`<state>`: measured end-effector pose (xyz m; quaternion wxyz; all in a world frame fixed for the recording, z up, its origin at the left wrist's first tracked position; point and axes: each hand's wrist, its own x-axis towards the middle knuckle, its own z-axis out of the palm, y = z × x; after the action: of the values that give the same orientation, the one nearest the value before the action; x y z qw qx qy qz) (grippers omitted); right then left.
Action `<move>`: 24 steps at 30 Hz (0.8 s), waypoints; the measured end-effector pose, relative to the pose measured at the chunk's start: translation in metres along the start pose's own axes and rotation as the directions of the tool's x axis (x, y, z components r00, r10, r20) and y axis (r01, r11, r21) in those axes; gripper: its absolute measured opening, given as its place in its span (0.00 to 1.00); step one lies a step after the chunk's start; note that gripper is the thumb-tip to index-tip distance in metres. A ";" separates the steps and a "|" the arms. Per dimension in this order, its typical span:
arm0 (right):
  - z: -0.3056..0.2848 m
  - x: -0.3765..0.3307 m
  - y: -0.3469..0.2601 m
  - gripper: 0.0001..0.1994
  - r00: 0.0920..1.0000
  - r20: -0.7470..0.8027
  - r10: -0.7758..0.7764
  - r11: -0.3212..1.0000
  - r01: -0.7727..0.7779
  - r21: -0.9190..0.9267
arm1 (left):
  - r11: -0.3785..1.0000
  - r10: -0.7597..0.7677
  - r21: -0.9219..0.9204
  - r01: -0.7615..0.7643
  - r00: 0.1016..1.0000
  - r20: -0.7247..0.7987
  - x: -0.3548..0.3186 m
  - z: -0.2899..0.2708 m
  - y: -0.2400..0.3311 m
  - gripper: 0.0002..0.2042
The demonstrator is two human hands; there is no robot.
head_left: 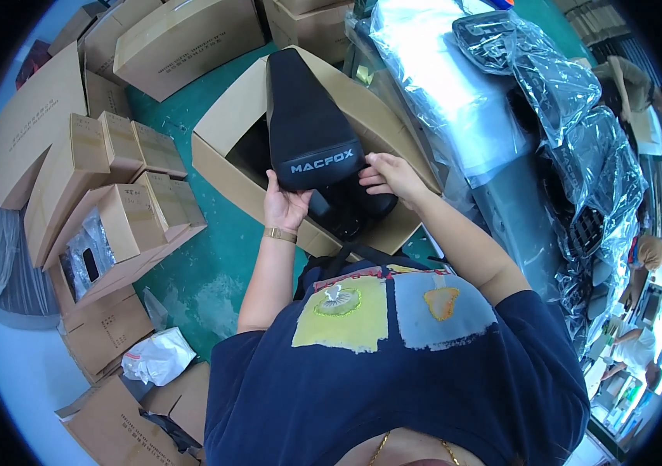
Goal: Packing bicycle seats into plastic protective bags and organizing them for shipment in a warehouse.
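While my left hand (pixel 284 206) cups the near end of the seat (pixel 308 124) from below, thumb up along its left edge and the other fingers curled under it out of sight, my right hand (pixel 389 177) meets the same end from the right, fingers bent and pressed together against the seat's lower corner. Both hands touch it; I cannot tell how far the right fingers wrap beneath. A gold bracelet (pixel 280 234) sits on my left wrist.

That long black padded seat lies lengthwise in an open carton (pixel 226 159), its narrow end pointing away from me and its broad near end raised over the carton's near wall. Under the seat's near end, inside the carton, dark rounded parts (pixel 350 213) show, just beside my right fingers.

Left of the carton, on the green floor (pixel 214 256), stand small open boxes (pixel 125 210), one holding something bagged in clear plastic. Beyond the carton lie flat closed cartons (pixel 183 35). Right of the carton, a bench carries black parts wrapped in clear plastic (pixel 548 78). Nearer me than the carton, to the left, a crumpled white bag (pixel 159 356) lies on the floor.
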<state>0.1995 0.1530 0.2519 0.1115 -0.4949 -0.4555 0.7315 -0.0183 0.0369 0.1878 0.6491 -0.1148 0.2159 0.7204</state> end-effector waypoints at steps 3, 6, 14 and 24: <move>0.003 0.010 -0.009 0.26 1.000 0.028 -0.004 0.989 0.000 0.148 | 0.998 0.021 -0.067 -0.022 0.999 -0.028 0.000 0.003 -0.002 0.24; 0.012 0.019 -0.023 0.30 0.994 0.093 0.059 0.954 -0.083 0.289 | 0.991 0.027 -0.132 -0.032 0.999 -0.036 -0.001 -0.002 -0.001 0.24; 0.037 0.055 -0.014 0.14 0.982 -0.006 0.189 0.901 -0.171 0.399 | 0.996 -0.082 -0.035 0.082 0.996 -0.015 -0.009 0.005 -0.006 0.28; -0.005 -0.042 0.029 0.24 0.997 0.019 -0.080 0.986 0.076 0.147 | 0.881 -0.350 0.274 0.385 0.921 -0.168 -0.009 -0.010 -0.020 0.39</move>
<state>0.2328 0.1138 0.2548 0.1704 -0.4581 -0.4210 0.7641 0.0018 0.0250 0.1797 0.7705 -0.0942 0.3340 0.5347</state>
